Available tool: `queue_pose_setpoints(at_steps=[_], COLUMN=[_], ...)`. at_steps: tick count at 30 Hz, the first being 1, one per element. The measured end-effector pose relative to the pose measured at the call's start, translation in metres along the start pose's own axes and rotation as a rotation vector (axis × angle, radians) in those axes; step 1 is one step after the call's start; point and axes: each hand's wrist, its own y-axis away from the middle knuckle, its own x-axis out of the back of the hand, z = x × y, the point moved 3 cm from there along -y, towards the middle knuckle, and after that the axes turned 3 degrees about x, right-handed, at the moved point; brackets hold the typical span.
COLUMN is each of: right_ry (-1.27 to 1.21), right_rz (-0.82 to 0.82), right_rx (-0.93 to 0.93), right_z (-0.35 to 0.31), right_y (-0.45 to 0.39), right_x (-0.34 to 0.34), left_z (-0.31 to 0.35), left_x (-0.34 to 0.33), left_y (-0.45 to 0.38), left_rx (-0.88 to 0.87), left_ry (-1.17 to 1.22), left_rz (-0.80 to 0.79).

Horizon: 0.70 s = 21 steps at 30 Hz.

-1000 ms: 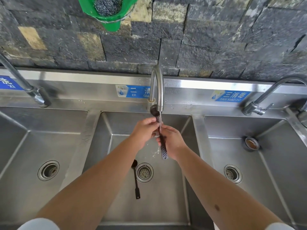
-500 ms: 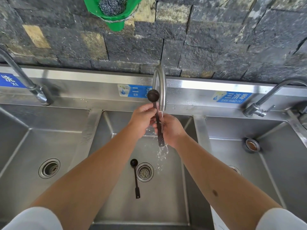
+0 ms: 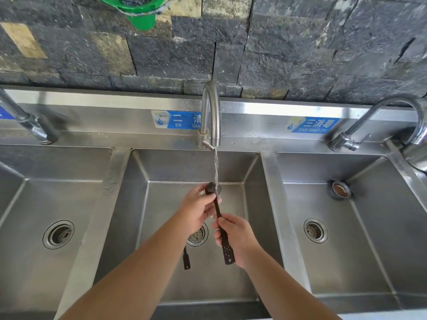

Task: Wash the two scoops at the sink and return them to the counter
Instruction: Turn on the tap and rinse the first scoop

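A dark long-handled scoop is held over the middle sink basin, its round bowl up under the water stream from the middle faucet. My left hand curls its fingers around the bowl and upper handle. My right hand grips the lower handle, whose perforated end sticks out below. A second dark scoop lies on the basin floor beside the drain; my left forearm hides most of it.
Left basin and right basin flank the middle one, each with its own faucet. A green holder with a steel scourer hangs on the stone wall.
Both hands have lowered the scoop away from the spout, so the stream now falls onto its bowl. My right hand slid lower on the handle.
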Motion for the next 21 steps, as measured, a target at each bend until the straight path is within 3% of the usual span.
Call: queue_pose_setpoints(at_steps=[3,9,15,21], right_ry=[-0.074,-0.102,-0.080,-0.049], right_rz=[-0.020,-0.056,-0.082,-0.108], right_rx=[-0.052,-0.117,-0.079,0.053], right_z=[0.011,0.013,-0.008,-0.039], right_y=[0.015,0.023,0.004,-0.022], right_x=[0.007,0.013,-0.003,-0.022], left_z=[-0.007,-0.010,0.012,0.032], left_x=[-0.003,-0.001,-0.008,-0.012], left_y=[0.004,0.000,-0.005,-0.010], left_rx=[0.038,0.073,-0.057,-0.139], left_ry=[0.018,0.034,0.044,-0.233], left_rz=[-0.033,0.082,-0.059,-0.086])
